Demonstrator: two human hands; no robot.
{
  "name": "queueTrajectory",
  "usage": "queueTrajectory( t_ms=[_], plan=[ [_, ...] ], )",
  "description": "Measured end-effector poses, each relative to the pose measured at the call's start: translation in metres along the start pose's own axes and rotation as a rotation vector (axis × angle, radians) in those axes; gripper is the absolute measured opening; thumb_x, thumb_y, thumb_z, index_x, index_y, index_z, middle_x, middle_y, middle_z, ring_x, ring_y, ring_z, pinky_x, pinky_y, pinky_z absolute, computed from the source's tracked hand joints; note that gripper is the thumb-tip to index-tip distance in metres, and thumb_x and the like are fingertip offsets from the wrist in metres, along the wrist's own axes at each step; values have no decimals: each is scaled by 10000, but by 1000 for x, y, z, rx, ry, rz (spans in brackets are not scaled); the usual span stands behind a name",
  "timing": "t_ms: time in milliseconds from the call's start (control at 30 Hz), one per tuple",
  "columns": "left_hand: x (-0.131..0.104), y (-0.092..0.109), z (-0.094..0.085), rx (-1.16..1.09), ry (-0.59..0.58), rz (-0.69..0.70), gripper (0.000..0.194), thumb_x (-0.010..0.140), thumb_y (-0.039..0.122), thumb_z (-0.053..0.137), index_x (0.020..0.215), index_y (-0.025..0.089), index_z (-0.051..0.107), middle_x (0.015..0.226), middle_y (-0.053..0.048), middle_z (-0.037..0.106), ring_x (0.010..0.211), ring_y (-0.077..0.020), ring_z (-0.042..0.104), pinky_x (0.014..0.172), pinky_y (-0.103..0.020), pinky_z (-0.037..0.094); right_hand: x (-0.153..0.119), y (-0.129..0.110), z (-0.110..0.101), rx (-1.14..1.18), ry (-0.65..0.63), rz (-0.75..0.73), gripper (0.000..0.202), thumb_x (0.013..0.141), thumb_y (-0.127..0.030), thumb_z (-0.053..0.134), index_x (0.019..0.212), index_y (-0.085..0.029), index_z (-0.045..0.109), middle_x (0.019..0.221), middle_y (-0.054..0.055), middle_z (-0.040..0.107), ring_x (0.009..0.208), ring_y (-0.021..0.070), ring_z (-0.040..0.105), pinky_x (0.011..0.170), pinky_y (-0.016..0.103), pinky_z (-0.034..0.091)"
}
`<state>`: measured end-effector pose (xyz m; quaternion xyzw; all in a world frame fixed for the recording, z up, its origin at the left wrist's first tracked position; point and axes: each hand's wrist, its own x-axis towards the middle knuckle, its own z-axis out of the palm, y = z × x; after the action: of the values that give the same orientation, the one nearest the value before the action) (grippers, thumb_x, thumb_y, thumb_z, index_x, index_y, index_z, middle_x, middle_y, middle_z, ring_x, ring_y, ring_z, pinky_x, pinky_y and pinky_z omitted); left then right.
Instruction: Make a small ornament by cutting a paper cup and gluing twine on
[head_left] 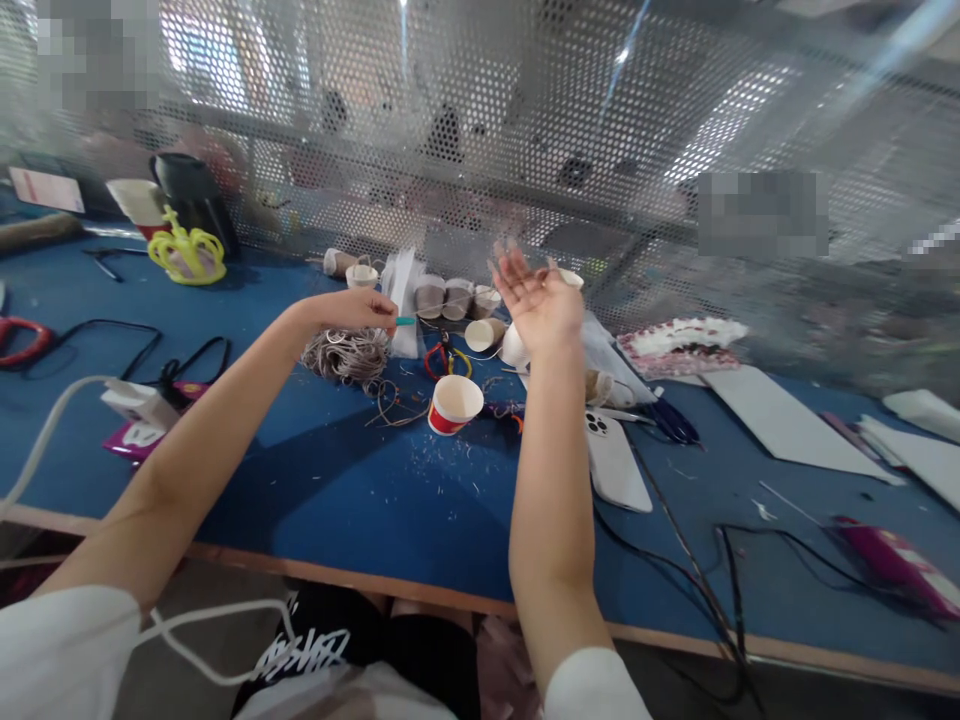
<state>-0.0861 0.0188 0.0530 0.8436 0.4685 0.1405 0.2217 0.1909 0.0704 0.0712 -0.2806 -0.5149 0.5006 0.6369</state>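
Observation:
My left hand (361, 308) is raised over the far part of the table, its fingers pinched on a small teal stick-like piece (405, 321). A thin strand seems to run from near it toward the right. My right hand (538, 298) is lifted with palm up and fingers spread, holding nothing I can see. A bundle of grey-brown cord (346, 355) lies just below my left hand. Between my forearms stands a paper cup (456, 402), white with a red base. Behind it are small pliers (448, 358) with red and yellow handles.
Several cord spools (444, 298) line the mesh partition (480, 130). A yellow crown (186, 252) stands at the left beside a dark jug (196, 195). A white phone (619, 465) lies right of my right forearm, near black cables (671, 560). Scraps litter the blue table (375, 520).

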Motion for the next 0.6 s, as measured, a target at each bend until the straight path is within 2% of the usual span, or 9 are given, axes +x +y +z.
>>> queueTrajectory(
  t_ms=[100, 200, 233, 300, 333, 400, 467, 533, 600],
  plan=[
    [6, -9, 4, 109, 188, 38, 245, 848, 381, 573, 797, 181, 705, 789, -44, 631, 841, -204, 554, 910, -410, 411, -11, -14, 0, -47, -188, -42, 261, 907, -522, 486, 843, -281, 564, 571, -46, 499, 578, 142, 556, 615, 291, 501],
    [8, -10, 6, 126, 411, 22, 247, 883, 374, 572, 840, 170, 703, 958, -77, 618, 1072, -265, 502, 1057, -522, 298, -24, -24, 13, -410, -317, 28, 537, 860, -755, 373, 899, -280, 621, 454, -96, 250, 383, 113, 285, 449, 267, 344],
    [8, -8, 6, 107, 472, 18, 252, 894, 378, 571, 848, 167, 701, 1008, -85, 607, 1115, -272, 485, 1076, -532, 281, -28, -24, 19, -551, -337, 38, 598, 841, -787, 355, 949, -274, 642, 454, -102, 227, 383, 110, 250, 449, 271, 320],
    [7, -2, 5, 65, 588, 17, 249, 897, 382, 590, 833, 168, 699, 1061, -86, 598, 1148, -265, 481, 1100, -527, 273, -34, -22, 32, -654, -382, 35, 536, 734, -723, 628, 967, -243, 682, 485, -86, 355, 452, 110, 359, 522, 282, 357],
    [6, 2, 5, 45, 617, 27, 242, 894, 383, 601, 825, 172, 698, 1073, -80, 601, 1149, -256, 487, 1104, -516, 281, -36, -20, 38, -819, -434, -5, 509, 698, -691, 691, 908, -227, 695, 515, -68, 425, 502, 115, 417, 564, 289, 374],
    [4, 8, 3, 1, 602, 72, 240, 900, 383, 597, 822, 177, 694, 1080, -66, 612, 1121, -227, 517, 1080, -472, 342, -37, -15, 45, -1086, -546, -14, 417, 676, -605, 761, 686, -197, 674, 516, -46, 460, 541, 121, 450, 596, 300, 367],
    [2, 13, 0, -38, 537, 130, 254, 915, 376, 566, 817, 176, 687, 1065, -62, 629, 1049, -196, 562, 1000, -408, 426, -37, -13, 47, -1237, -575, -15, 449, 750, -537, 724, 504, -194, 574, 458, -42, 415, 517, 117, 436, 588, 305, 347],
    [0, 14, -1, -16, 459, 163, 253, 914, 358, 543, 823, 175, 691, 1060, -69, 647, 986, -184, 593, 924, -366, 467, -34, -12, 45, -1197, -442, -71, 523, 827, -498, 653, 429, -206, 481, 414, -42, 379, 489, 113, 431, 578, 302, 343],
    [-1, 11, -2, 109, 368, 152, 238, 899, 324, 521, 846, 181, 704, 1076, -76, 662, 984, -194, 606, 916, -365, 468, -29, -13, 39, -994, -217, -130, 552, 873, -498, 582, 426, -221, 418, 395, -46, 359, 451, 104, 415, 548, 288, 343]
  ],
)
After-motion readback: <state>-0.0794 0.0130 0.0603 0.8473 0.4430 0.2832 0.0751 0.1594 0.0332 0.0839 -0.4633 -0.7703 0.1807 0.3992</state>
